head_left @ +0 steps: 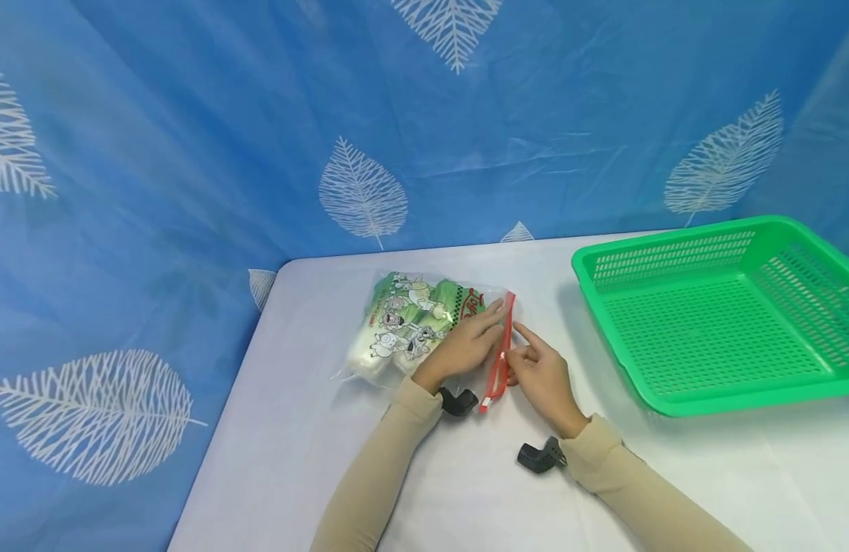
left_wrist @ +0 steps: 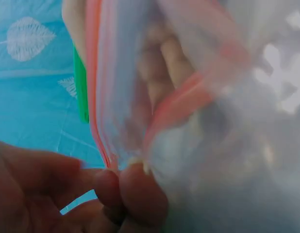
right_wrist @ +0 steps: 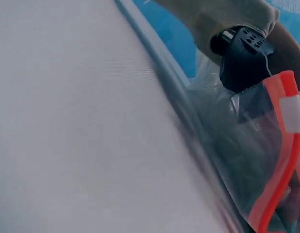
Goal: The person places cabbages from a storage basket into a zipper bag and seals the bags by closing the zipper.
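Note:
A clear zip bag (head_left: 413,322) with green cartoon print and a red zip strip (head_left: 505,345) lies on the white table, pale rolled-looking contents inside. Across its zip end reaches my left hand (head_left: 462,349); in the left wrist view, its thumb and fingers (left_wrist: 140,194) pinch the edge where the red strips meet. My right hand (head_left: 543,379) holds the red strip from the other side, index finger extended along it. The red strips stand apart in the left wrist view, with fingers visible through the plastic. A white slider (right_wrist: 291,114) sits near the strip's near end.
A green perforated basket (head_left: 707,330) stands at the right of the white table (head_left: 286,429). Black wrist devices (head_left: 459,402) are worn at both cuffs. Behind the table hangs a blue cloth (head_left: 534,153) with white leaf prints.

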The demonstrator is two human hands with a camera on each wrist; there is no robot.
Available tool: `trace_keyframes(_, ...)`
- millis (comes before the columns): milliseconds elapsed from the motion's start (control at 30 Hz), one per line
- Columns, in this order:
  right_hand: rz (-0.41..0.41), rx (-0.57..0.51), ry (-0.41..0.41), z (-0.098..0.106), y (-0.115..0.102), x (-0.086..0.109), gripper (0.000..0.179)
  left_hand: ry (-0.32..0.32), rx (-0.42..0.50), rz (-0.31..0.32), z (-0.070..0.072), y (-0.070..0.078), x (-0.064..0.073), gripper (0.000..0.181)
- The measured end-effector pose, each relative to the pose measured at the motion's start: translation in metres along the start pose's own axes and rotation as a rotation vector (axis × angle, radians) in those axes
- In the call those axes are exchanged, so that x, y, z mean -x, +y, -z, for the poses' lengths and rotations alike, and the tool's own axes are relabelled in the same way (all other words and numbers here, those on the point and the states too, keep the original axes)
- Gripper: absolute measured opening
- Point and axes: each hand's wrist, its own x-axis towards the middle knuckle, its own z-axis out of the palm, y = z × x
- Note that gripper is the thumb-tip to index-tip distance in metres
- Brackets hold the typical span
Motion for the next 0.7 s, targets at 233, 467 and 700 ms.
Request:
trace_keyframes(233,-0.045,-0.044,-0.123,0.009,0.001,0.033,0.064,-0.029,-0.157,-0.038,-0.008,-0.005,0.0,0.054)
trace_keyframes(467,-0.012,-0.037,-0.167,0.01,0.002,0.049,0.063,0.09,0.01,-0.097,0.006,0.007,0.017,0.055)
trace_keyframes(700,0.214,-0.05,-0.182,0.014,0.011,0.063,0.058,0.274,0.194,-0.169,0.014,0.017,0.077,0.056)
